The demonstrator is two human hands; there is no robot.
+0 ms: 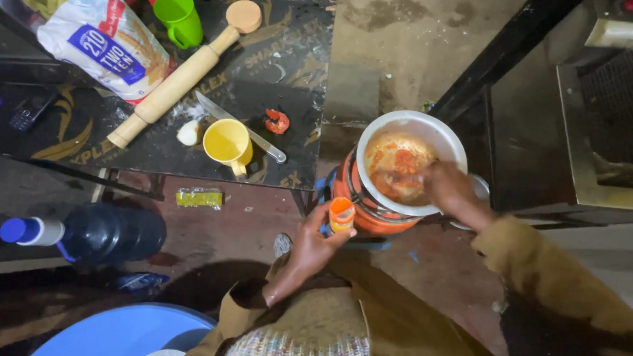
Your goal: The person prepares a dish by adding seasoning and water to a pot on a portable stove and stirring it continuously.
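Orange small container (pixel 341 215) sits pinched in our left hand (pixel 312 249), just beside the pot (pixel 430 129) of red stew on the orange stove (pixel 361 200). Our right hand (pixel 451 190) reaches over the pot's rim, its grip blurred beyond telling. Yellow mug (pixel 226 143), knife (pixel 237 126) and rolling pin (pixel 183 75) lie on the table (pixel 292 79).

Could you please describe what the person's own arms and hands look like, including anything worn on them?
Both hands are bare, with no gloves, rings or watch visible. The left hand emerges from a loose mustard-brown sleeve with a turned-back cuff. The right hand comes out of a matching mustard-brown sleeve of thick, soft-looking fabric. A pale speckled knit hem shows beneath the jacket at the bottom edge.
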